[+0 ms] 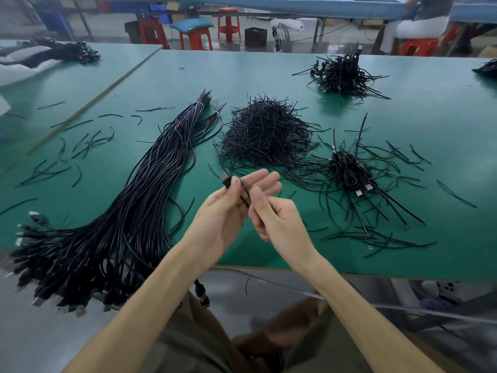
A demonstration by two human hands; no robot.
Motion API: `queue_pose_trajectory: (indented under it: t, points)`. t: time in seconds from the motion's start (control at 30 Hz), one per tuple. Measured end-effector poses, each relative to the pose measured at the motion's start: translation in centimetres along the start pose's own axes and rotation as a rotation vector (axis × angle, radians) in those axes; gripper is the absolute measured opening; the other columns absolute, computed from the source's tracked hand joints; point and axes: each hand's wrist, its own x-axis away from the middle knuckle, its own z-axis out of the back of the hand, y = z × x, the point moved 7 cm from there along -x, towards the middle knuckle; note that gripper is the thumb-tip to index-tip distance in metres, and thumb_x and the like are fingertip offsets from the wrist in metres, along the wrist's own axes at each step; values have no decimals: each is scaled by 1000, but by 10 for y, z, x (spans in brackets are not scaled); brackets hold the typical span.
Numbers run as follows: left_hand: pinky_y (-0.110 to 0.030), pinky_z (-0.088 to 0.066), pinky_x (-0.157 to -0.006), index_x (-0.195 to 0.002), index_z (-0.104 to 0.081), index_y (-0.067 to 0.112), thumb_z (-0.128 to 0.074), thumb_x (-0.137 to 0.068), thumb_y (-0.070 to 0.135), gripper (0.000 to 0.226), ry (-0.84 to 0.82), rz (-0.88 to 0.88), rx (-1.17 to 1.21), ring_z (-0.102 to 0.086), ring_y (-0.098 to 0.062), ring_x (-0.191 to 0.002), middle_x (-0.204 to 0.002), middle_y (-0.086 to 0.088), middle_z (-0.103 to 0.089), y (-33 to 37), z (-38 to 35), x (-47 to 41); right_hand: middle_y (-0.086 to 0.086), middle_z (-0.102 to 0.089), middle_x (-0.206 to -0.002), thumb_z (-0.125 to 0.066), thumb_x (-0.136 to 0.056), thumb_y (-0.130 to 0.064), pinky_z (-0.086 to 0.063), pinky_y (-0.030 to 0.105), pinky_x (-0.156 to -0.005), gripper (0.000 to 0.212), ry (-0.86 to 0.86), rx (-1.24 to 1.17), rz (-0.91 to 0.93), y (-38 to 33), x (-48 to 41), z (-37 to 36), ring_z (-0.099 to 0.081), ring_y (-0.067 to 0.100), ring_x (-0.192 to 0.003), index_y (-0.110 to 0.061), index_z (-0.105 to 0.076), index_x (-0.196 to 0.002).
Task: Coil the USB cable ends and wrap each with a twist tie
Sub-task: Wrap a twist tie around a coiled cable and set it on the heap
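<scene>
Above the bench's (419, 262) near edge, the left hand (224, 212) pinches the USB cable (244, 194) at its plug (225, 181). The right hand (275, 220), fingers curled, grips the cord. The cord's run behind both palms is hidden.

We saw a black USB cable (226, 181) between our fingers (258, 176), a heap of black twist ties (265, 133) beyond them on the green table (166, 76), red stools (228, 22) farther off.
</scene>
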Motion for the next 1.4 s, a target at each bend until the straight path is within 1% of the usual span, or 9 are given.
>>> queue_pose_trajectory:
  t: [0.17, 0.27, 0.47, 0.57, 0.8, 0.93, 1.13, 1.27, 1.4]
  points:
    - [-32, -52, -95, -100, -69, 13, -36, -109, 33, 40, 83, -8, 191, -71, -18, -87, -85, 3, -70, 28, -2, 1, -4, -24, -48, -40, -101, -60, -20, 35, -51, 67, 95, 432, 31, 14, 4, 23, -23, 15, -49, -16, -26, -53]
    - [-22, -47, -67, -74, -54, 22, -41, -105, 44, 40, -74, 58, 69, -37, -9, -50, -58, 11, -36, 39, -18, 14, -8, -20, -44, -38, -102, -59, -20, 32, -51, 66, 156, 655, 81, 9, -1, 41, -22, 12, -45, -22, -19, -51]
    - [-18, -43, -70, -74, -53, 34, -45, -107, 41, 35, -498, 219, -1562, -59, 3, -66, -66, 25, -60, -13, -40, 28, -5, -23, -40, -42, -106, -46, -20, 28, -50, 66, 194, 969, 209, -6, -16, 49, -29, 17, -40, -19, -21, -50]
    - [-29, -47, -76, -81, -49, 29, -40, -108, 39, 31, -267, 124, -1703, -62, -9, -81, -77, 16, -63, -10, -24, 14, -6, -22, -40, -42, -106, -44, -18, 30, -48, 64, 245, 933, 248, -20, -22, 48, -27, 17, -39, -21, -20, -51]
    - [-15, -46, -84, -104, -61, 16, -46, -107, 23, 17, 33, -164, -1160, -60, -4, -96, -95, 21, -66, -1, -8, 6, -6, -25, -43, -45, -105, -44, -25, 37, -48, 65, 285, 445, 222, -30, -21, 32, -26, 14, -44, -19, -30, -47]
    - [-12, -44, -95, -127, -63, 16, -42, -107, 27, 30, 85, -181, -833, -62, 8, -111, -113, 28, -71, 8, -11, 5, 2, -32, -48, -45, -104, -47, -28, 36, -51, 73, 257, 267, 178, -26, -20, 24, -30, 17, -50, 10, -50, -57]
    - [-35, -40, -116, -142, -50, 0, -28, -107, 33, 53, 130, -98, -22, -53, -23, -138, -146, -11, -58, 13, -12, -1, -10, -25, -44, -43, -106, -40, -19, 33, -44, 60, 246, 369, 294, -31, -6, 11, -23, 11, -42, -25, -26, -51]
    - [-27, -53, -97, -103, -73, 15, -23, -113, 32, 53, 55, -68, 356, -68, -7, -86, -94, 8, -71, 37, -7, 1, -13, -20, -44, -43, -107, -28, -16, 32, -40, 56, 318, 689, 444, -27, 3, 18, -21, 12, -37, -25, -25, -53]
    - [-31, -48, -74, -77, -64, 20, -39, -109, 34, 44, -193, -12, -86, -34, -12, -46, -55, 10, -35, 48, -23, 18, -14, -21, -47, -46, -103, -20, -14, 26, -44, 52, 403, 902, 544, -34, -5, 36, -20, 8, -39, -27, -26, -56]
